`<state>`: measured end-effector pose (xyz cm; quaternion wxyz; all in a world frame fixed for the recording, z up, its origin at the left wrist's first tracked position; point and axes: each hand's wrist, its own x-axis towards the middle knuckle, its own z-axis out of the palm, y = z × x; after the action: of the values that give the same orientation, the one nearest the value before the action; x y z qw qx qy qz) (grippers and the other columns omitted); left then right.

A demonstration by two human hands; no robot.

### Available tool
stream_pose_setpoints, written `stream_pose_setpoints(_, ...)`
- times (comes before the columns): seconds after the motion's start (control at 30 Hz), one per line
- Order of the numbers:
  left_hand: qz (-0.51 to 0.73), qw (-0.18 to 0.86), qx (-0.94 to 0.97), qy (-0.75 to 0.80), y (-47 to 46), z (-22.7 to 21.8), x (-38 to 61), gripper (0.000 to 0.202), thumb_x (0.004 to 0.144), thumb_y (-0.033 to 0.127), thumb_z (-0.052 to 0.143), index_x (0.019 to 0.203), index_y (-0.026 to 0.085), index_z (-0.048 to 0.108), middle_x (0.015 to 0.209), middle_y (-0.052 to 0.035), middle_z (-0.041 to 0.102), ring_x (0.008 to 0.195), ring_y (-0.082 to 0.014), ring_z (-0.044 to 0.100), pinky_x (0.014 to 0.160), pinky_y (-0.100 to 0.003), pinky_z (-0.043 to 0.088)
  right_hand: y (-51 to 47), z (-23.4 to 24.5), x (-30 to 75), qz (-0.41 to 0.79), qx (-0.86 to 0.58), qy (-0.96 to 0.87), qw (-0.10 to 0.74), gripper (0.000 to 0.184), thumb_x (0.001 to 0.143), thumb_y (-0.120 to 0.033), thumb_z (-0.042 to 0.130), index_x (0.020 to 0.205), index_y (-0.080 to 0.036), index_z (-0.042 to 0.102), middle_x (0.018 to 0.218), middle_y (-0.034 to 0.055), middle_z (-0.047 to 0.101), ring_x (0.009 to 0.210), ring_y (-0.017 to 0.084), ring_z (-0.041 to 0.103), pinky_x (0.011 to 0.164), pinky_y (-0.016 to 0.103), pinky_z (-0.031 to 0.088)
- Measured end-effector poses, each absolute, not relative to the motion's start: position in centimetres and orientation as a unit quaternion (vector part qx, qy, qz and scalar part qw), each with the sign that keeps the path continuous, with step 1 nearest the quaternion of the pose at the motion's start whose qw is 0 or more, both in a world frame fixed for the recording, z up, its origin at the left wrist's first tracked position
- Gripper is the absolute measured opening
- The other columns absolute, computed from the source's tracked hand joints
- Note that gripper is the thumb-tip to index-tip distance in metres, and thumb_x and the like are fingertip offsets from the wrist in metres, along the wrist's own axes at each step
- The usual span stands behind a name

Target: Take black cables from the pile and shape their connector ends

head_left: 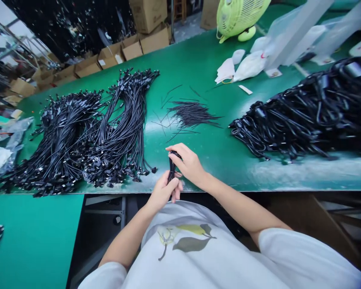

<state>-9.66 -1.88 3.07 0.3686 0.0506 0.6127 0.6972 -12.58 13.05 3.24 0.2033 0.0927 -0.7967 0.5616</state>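
Note:
My left hand (162, 192) and my right hand (188, 162) meet just above the front edge of a green workbench (204, 60). Both hands grip a short black cable (171, 170), mostly hidden by my fingers. Beyond my hands lies a scatter of thin, short black wires (192, 114). To the left, two long bundles of black cables (63, 140) (120, 124) with small connectors lie side by side. A large heap of black cables (307, 112) fills the bench to the right.
White plastic bags and clear sheeting (249, 66) lie at the bench's far right. Beyond the bench are a lime-green fan (240, 16) and cardboard boxes (108, 56). A lower green surface (33, 241) sits at the front left, with black cables at its edge.

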Motion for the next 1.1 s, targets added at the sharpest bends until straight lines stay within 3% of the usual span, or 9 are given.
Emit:
stream_pose_setpoints(0.17, 0.754, 0.387, -0.035, 0.530, -1.0, 2.9, -9.7, 0.048, 0.073, 0.059, 0.069, 0.080, 0.016, 0.049, 0.050, 0.0114, 0.031, 0.036, -0.0001, 0.017, 0.036, -0.015, 0.011, 12.2, 2.5, -12.5, 0.724, -0.006, -0.677, 0.131, 0.013, 0.088, -0.033, 0.055, 0.093, -0.022, 0.059, 0.093, 0.0029, 0.061, 0.086, 0.017, 0.057, 0.080, 0.031, 0.045)
stream_pose_setpoints(0.33, 0.745, 0.340, -0.084, 0.568, 0.1, 1.2, -9.8, 0.058, 0.068, 0.069, 0.068, 0.066, 0.018, 0.040, 0.048, 0.0119, 0.023, 0.039, -0.0004, 0.012, 0.037, -0.015, 0.006, 10.6, 1.6, -12.5, 0.912, -0.125, -0.390, 0.006, 0.033, 0.076, -0.041, 0.071, 0.095, -0.021, 0.052, 0.081, -0.0009, 0.059, 0.074, 0.013, 0.058, 0.074, 0.028, 0.046)
stream_pose_setpoints(0.47, 0.715, 0.364, -0.079, 0.592, 0.9, 0.0, -10.0, 0.058, 0.069, 0.071, 0.064, 0.068, 0.019, 0.040, 0.047, 0.0124, 0.022, 0.039, -0.0007, 0.010, 0.038, -0.016, 0.006, 11.2, 0.5, -12.5, 0.937, -0.156, -0.313, -0.014, 0.040, 0.073, -0.040, 0.076, 0.096, -0.022, 0.048, 0.066, -0.0088, 0.046, 0.050, 0.005, 0.038, 0.063, 0.025, 0.045)
stream_pose_setpoints(0.67, 0.649, 0.375, 0.021, 0.661, 1.4, -0.4, -10.9, 0.041, 0.083, 0.056, 0.058, 0.097, 0.018, 0.048, 0.060, 0.0078, 0.041, 0.043, -0.0044, 0.029, 0.039, -0.017, 0.019, 12.6, -0.8, -11.2, 0.886, -0.118, -0.447, -0.046, 0.062, 0.078, -0.033, 0.068, 0.130, -0.022, 0.037, 0.089, -0.0002, 0.062, 0.080, 0.014, 0.062, 0.071, 0.026, 0.049)
stream_pose_setpoints(0.73, 0.595, 0.393, 0.092, 0.695, 1.2, -0.6, -11.1, 0.041, 0.086, 0.047, 0.057, 0.112, 0.017, 0.048, 0.066, 0.0043, 0.052, 0.049, -0.0079, 0.043, 0.046, -0.020, 0.036, 13.4, -1.0, -10.9, 0.839, -0.101, -0.528, -0.081, 0.066, 0.084, -0.030, 0.057, 0.142, -0.022, 0.027, 0.084, -0.0008, 0.062, 0.072, 0.014, 0.062, 0.067, 0.027, 0.049)
stream_pose_setpoints(0.8, 0.560, 0.419, 0.151, 0.698, 0.7, -0.8, -11.4, 0.043, 0.087, 0.042, 0.056, 0.120, 0.016, 0.048, 0.086, -0.0044, 0.063, 0.068, -0.0139, 0.059, 0.066, -0.027, 0.050, 15.4, -0.8, -10.9, 0.751, -0.104, -0.647, -0.081, 0.069, 0.088, -0.026, 0.050, 0.150, -0.022, 0.019, 0.082, 0.0000, 0.062, 0.066, 0.014, 0.059, 0.065, 0.028, 0.049)
stream_pose_setpoints(0.9, 0.547, 0.413, 0.181, 0.705, -0.4, -0.7, -11.8, 0.041, 0.089, 0.040, 0.052, 0.123, 0.017, 0.051, 0.120, -0.0130, 0.061, 0.102, -0.0209, 0.063, 0.089, -0.035, 0.050, 20.7, -0.2, -11.2, 0.523, -0.152, -0.839, 0.005, 0.066, 0.089, -0.023, 0.048, 0.151, -0.015, 0.025, 0.107, 0.0120, 0.064, 0.089, 0.022, 0.063, 0.082, 0.036, 0.049)
stream_pose_setpoints(1.0, 0.529, 0.344, 0.163, 0.758, -2.1, -0.4, -12.3, 0.033, 0.093, 0.036, 0.046, 0.119, 0.018, 0.054, 0.117, -0.0119, 0.064, 0.102, -0.0205, 0.063, 0.092, -0.036, 0.048, 26.1, 0.1, -10.9, 0.251, -0.192, -0.945, 0.087, 0.059, 0.091, -0.020, 0.044, 0.146, -0.004, 0.033, 0.129, 0.0247, 0.054, 0.112, 0.032, 0.055, 0.094, 0.044, 0.044)
stream_pose_setpoints(1.1, 0.499, 0.208, 0.170, 0.824, -4.5, 0.8, -12.7, 0.027, 0.094, 0.031, 0.045, 0.114, 0.019, 0.058, 0.110, -0.0098, 0.067, 0.098, -0.0189, 0.064, 0.093, -0.035, 0.048, 28.7, -0.3, -10.4, 0.050, -0.164, -0.982, 0.086, 0.050, 0.092, -0.027, 0.044, 0.135, -0.002, 0.047, 0.114, 0.0267, 0.059, 0.100, 0.040, 0.057, 0.080, 0.049, 0.047)
